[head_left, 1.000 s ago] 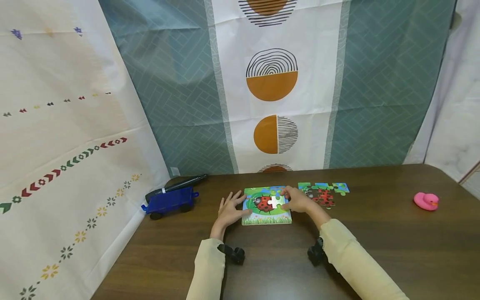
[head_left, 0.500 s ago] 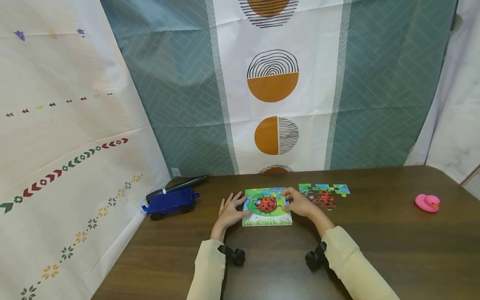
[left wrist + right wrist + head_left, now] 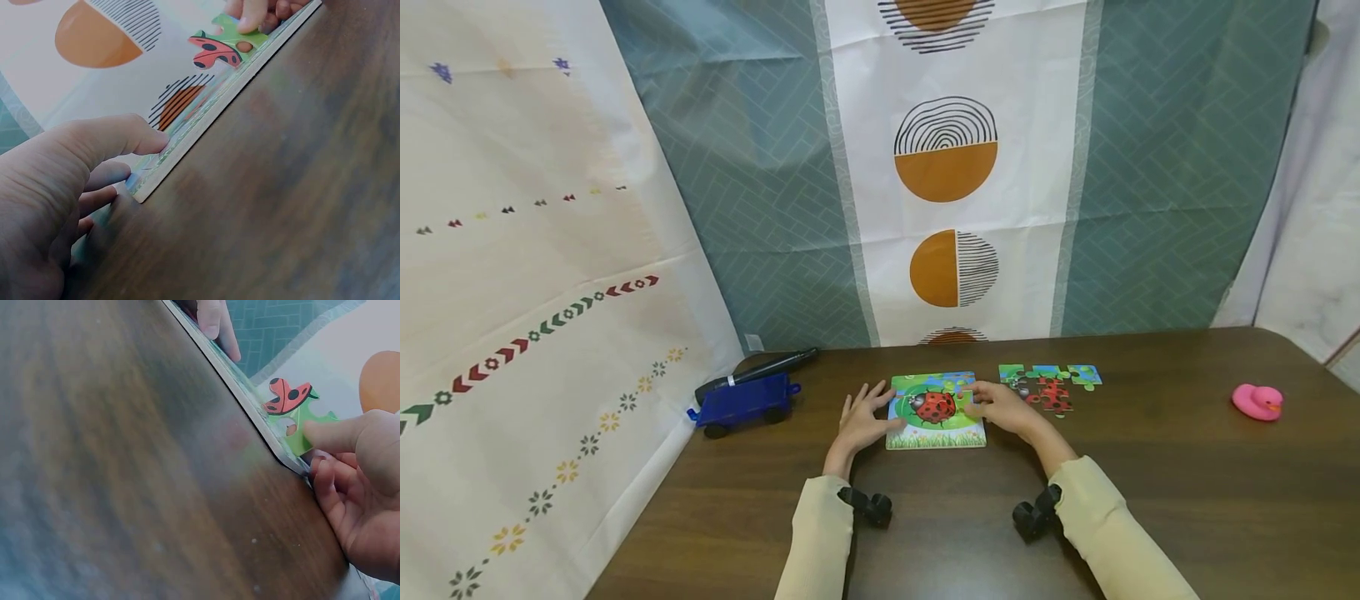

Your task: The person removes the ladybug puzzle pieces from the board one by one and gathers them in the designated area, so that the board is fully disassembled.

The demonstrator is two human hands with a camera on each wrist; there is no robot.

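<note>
1. The ladybird puzzle piece [image 3: 289,400] stood tilted up from the puzzle board [image 3: 936,437], at the centre of the head frame.
2. The right hand [image 3: 1000,408] pinched that piece, thumb on top.
3. The left hand [image 3: 859,421] lay spread, fingers pressing the board's left edge.
4. Loose puzzle pieces [image 3: 1048,385] lay just right; a pink duck [image 3: 1257,402] far right; a blue toy car [image 3: 745,404] left.

Blue toy car [image 3: 744,403] sitting at the surface's [image 3: 1150,483] left edge, black marker [image 3: 756,372] lying just behind it, touching. Pink rubber duck [image 3: 1257,402] sitting far right. Patterned curtains [image 3: 947,167] hanging behind the surface.
</note>
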